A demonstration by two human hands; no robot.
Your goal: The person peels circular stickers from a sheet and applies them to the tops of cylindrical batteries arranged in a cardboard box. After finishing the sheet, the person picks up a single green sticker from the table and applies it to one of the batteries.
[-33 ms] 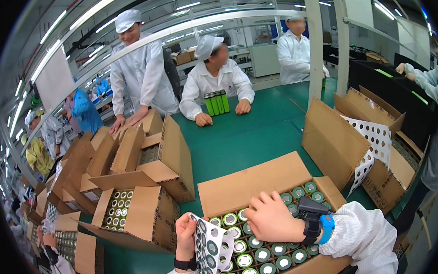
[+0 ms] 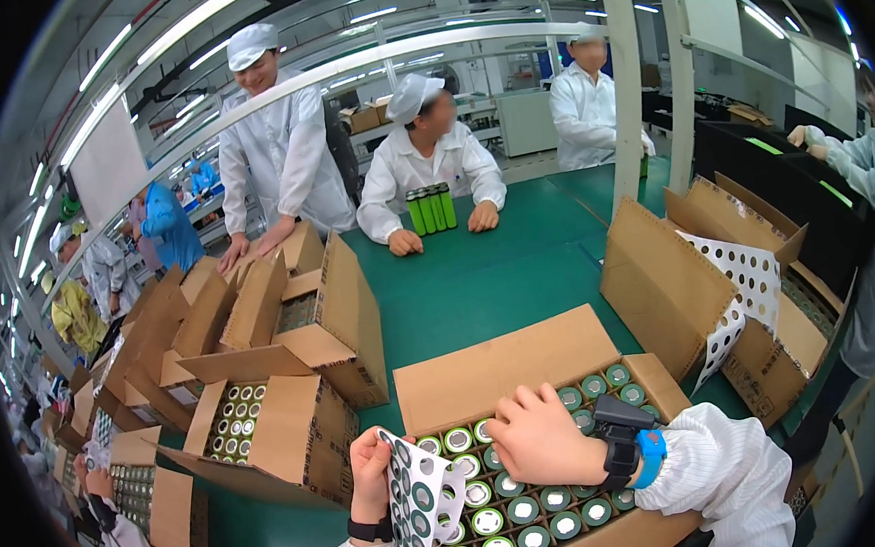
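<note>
Though unclear, dark print (image 2: pixel 344 479) on brown carton (image 2: pixel 269 428) beside left hand (image 2: pixel 369 480).

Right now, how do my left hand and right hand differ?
Your left hand grips the edge of a white perforated sheet, while your right hand lies over the green cells in the open box. The left hand wears a black wristband, the right hand a black strap and a blue band. Both hands are bare, with white sleeves.

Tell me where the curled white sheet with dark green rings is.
In the head view, the sheet is low, just left of centre, in the left hand, at the left side of the nearest open brown cardboard box.
</note>
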